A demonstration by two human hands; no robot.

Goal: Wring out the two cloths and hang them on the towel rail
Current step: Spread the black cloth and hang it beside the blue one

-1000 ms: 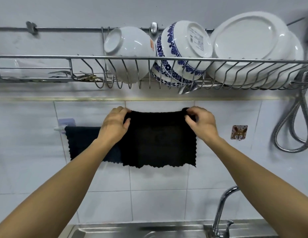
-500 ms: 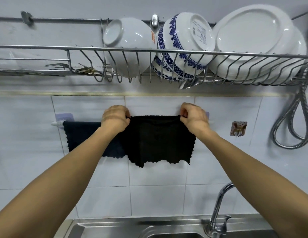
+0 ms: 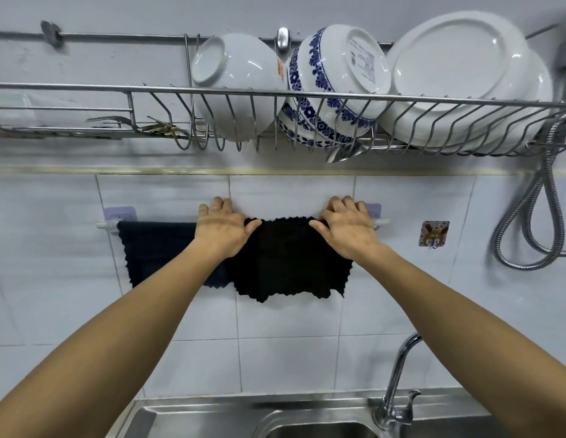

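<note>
A white towel rail [image 3: 106,225] is fixed to the tiled wall. A dark blue cloth [image 3: 155,251] hangs over its left part. To the right of it a black cloth [image 3: 288,257] drapes down in front of the rail and overlaps the blue cloth's right edge. My left hand [image 3: 223,227] holds the black cloth's top left corner and my right hand [image 3: 345,229] its top right corner. On both hands the fingers reach over the rail toward the wall, with the thumbs in front on the cloth. The cloths and hands hide the middle of the rail.
A wire dish rack [image 3: 86,90] with a white bowl [image 3: 237,80], a blue-patterned bowl [image 3: 335,77] and plates [image 3: 465,74] hangs right above my hands. A metal hose [image 3: 528,216] loops at the right, beside a sticker hook [image 3: 433,233]. Below are a faucet [image 3: 398,374] and a steel sink [image 3: 212,415].
My hands carried the black cloth's top edge from in front of the rail up onto it. The fingers went from curled to stretched over the rail. The cloth now hangs shorter.
</note>
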